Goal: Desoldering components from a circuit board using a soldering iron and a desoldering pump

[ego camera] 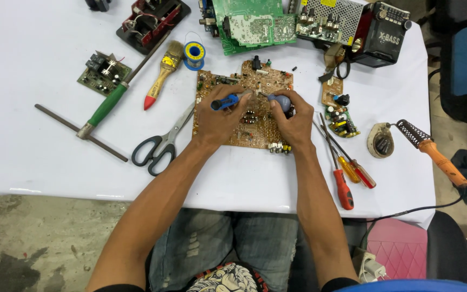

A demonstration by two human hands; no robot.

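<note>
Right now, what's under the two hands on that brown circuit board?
The brown circuit board lies on the white table. The left hand holds a blue-handled tool; the right hand grips a grey bulb. Components beneath both palms are covered.

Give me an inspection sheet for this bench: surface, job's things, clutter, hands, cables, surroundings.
Surface: white table, crowded along the far edge.
Job's things: brown circuit board under both hands; blue-handled tool; grey bulb tool.
Clutter: scissors, paintbrush, solder spool, green-handled tool, screwdrivers, soldering iron, spare boards.
Hands: left hand grips the blue-handled tool; right hand grips the grey bulb tool.
Cables: black cord off the table's right edge.
Surroundings: concrete floor, pink stool.
</note>
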